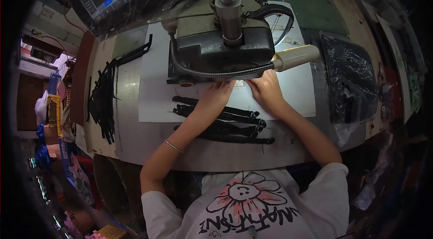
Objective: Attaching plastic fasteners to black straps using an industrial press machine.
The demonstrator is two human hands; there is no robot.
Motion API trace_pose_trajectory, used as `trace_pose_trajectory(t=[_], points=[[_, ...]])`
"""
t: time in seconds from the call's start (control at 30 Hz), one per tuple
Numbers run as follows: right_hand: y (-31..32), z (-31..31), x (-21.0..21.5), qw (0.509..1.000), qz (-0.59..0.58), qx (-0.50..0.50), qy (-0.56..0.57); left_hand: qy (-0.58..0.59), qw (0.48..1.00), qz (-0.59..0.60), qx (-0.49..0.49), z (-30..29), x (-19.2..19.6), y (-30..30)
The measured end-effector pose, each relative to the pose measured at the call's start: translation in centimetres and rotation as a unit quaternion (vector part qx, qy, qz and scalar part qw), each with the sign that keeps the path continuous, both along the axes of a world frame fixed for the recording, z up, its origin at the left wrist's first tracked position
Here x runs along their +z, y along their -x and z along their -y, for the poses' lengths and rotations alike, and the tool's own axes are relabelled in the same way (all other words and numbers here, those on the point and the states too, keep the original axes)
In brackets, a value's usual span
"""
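Under the sewing machine [223, 43], the left hand [216, 95] and right hand [266, 89] press flat, fingers extended, on a small pale piece [239, 84] between their fingertips; black straps [225, 119] lie just below the wrists; a crumpled black plastic bag [349, 81] sits right of the machine.

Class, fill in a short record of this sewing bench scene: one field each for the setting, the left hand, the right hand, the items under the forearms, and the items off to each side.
setting: grey worktable with an industrial sewing machine
left hand: left hand flat on the white sheet, fingers at the machine's base
right hand: right hand beside it, under the gooseneck lamp
under forearms: black straps lying in rows
left side: pile of black straps
right side: clear plastic bag of dark pieces
wrist: thin bracelet on left arm
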State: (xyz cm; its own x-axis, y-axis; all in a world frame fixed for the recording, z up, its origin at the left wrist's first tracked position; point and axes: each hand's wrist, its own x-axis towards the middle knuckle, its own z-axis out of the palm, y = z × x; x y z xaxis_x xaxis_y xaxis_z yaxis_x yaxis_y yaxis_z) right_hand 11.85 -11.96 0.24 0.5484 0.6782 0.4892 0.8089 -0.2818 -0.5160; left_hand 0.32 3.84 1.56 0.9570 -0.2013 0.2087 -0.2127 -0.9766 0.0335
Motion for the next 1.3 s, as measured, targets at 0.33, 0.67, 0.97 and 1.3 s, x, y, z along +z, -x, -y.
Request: trace_pose_trajectory(t=[0.33, 0.67, 0.97, 1.3], points=[[-0.2, 0.2, -1.2, 0.999, 0.026, 0.021, -0.001, 0.022, 0.999, -0.013, 0.023, 0.9, -0.7, 0.3], [0.1, 0.4, -0.9, 1.000, 0.018, 0.002, -0.006, 0.068, 0.997, 0.010, 0.019, 0.6, -0.8, 0.5], [-1.5, 1.0, -0.6, 0.991, -0.110, 0.069, -0.017, 0.218, 0.975, 0.010, 0.050, 0.4, -0.3, 1.6], [-2.1, 0.6, 0.4, 0.982, 0.135, 0.128, -0.002, 0.834, 0.441, -0.315, 0.106, 3.3, 1.5, 2.6]])
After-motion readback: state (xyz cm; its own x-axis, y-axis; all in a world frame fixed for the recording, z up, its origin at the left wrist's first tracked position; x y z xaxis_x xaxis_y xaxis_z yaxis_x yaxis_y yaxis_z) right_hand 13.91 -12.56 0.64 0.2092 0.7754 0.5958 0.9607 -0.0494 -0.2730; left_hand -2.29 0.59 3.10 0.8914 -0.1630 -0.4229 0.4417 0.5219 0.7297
